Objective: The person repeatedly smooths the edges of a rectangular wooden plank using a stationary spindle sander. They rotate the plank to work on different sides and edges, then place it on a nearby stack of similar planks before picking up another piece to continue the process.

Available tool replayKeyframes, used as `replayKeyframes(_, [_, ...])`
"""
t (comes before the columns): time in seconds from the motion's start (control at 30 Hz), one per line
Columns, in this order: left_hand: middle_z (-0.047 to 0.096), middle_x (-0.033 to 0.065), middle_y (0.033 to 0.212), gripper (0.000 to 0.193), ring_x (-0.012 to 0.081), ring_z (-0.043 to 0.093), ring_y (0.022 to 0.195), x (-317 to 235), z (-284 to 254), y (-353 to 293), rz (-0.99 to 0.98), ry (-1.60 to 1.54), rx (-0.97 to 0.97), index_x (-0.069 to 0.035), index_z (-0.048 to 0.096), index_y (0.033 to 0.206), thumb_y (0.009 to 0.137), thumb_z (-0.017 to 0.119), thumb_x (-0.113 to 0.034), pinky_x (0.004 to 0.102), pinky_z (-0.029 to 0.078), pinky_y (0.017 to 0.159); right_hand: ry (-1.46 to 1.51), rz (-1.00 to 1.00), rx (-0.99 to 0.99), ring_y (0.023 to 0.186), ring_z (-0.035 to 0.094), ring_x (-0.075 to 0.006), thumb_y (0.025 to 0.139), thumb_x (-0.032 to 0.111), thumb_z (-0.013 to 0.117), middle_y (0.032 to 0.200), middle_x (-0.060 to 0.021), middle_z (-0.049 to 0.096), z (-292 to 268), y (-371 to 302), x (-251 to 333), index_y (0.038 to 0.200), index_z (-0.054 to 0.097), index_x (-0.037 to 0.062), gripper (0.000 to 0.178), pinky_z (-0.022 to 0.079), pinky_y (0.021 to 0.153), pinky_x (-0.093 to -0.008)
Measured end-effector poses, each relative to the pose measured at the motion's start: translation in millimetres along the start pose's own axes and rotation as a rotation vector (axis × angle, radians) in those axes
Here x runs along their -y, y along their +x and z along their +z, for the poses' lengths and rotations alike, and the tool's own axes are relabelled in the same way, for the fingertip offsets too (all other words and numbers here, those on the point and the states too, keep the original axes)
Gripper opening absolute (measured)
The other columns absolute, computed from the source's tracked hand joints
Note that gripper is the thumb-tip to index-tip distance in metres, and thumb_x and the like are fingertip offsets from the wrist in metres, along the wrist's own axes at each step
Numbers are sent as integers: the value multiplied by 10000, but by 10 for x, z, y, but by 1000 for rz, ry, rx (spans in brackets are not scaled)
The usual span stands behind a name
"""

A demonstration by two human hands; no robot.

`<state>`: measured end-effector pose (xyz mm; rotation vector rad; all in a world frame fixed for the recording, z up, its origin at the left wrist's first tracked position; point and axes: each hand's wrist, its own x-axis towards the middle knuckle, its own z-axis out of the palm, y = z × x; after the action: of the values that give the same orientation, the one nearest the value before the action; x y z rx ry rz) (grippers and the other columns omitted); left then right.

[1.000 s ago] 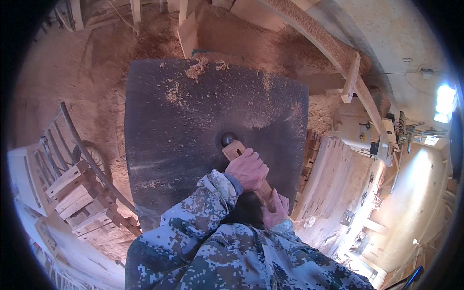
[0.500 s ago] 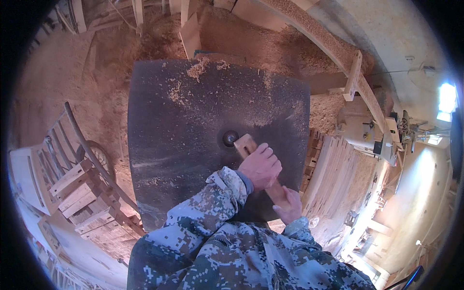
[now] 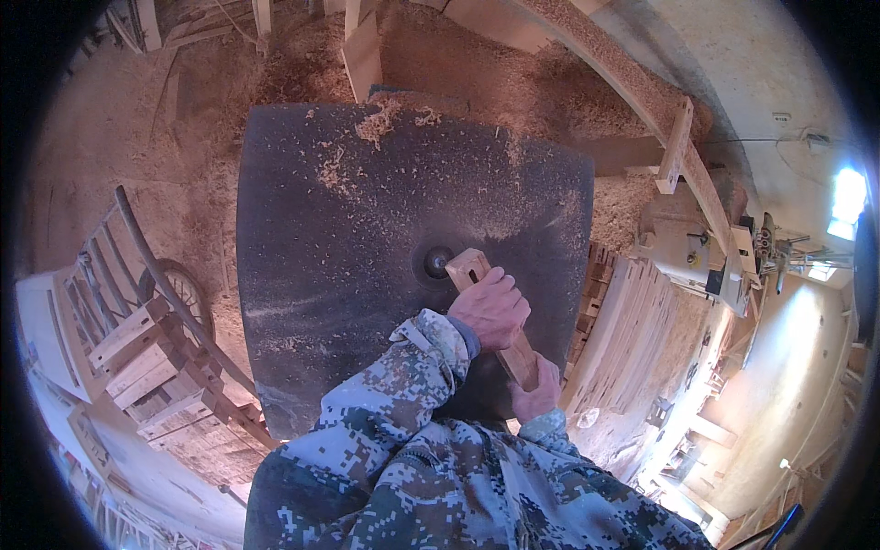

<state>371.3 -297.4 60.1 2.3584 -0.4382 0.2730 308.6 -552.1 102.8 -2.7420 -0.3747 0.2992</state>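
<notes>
Here we are over the dark tabletop (image 3: 312, 247), and both hands are on one piece of wood. Our left hand (image 3: 492, 309) is closed across the upper part of the slotted wooden block (image 3: 520, 356), back of the hand toward us, knuckles bent over its right side; the thumb is hidden. Our right hand (image 3: 539, 390) is curled around the lower end, near the table's front edge, and how tightly its fingers close we cannot tell.

The block slants from upper left to lower right, and its slot (image 3: 473, 274) shows just past our left knuckles. Its upper end sits right beside the round metal spindle (image 3: 438, 263); whether they touch, we cannot say. Wood shavings (image 3: 332, 170) speckle the far side, and camouflage sleeves (image 3: 394, 367) run up to our wrists. Over on the left, pale timbers (image 3: 151, 367) are piled by a spoked wheel (image 3: 188, 298). Whether the block carries lettering, we cannot make out.
</notes>
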Motion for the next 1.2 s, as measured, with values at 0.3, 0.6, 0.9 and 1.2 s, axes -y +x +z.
replayKeyframes(0.3, [622,37,777,137,245,600,860,-39,-82,-166,-26,-2,-115,-129,655,793,877,715,-218,390,449,921,-30,-57,34,1131,622,-419,645,86,854,1205,-190,692,-29,-46,139,1312,646,4,703,513,1021,-482])
replayKeyframes(0.6, [603,46,765,165,250,605,847,-97,-145,-318,-62,1,-164,-126,636,798,929,713,-193,401,468,913,5,-62,85,1100,618,-428,638,73,850,1184,-210,683,-82,-70,207,1314,642,-3,711,520,991,-492])
replayKeyframes(0.9, [694,91,945,49,290,636,971,-203,-417,-571,-111,3,-164,-85,705,906,879,713,-125,452,467,1000,142,-318,-8,1102,627,-436,626,45,829,1209,-224,675,-14,-58,142,1314,637,-13,716,514,990,-512])
replayKeyframes(1.2, [636,168,1325,331,348,527,1214,5,-715,-1079,-699,169,-527,20,605,1318,1001,575,-68,491,426,1075,114,-373,-30,1093,627,-401,662,118,798,1234,-183,659,-168,-78,-128,1348,636,53,708,501,974,-538])
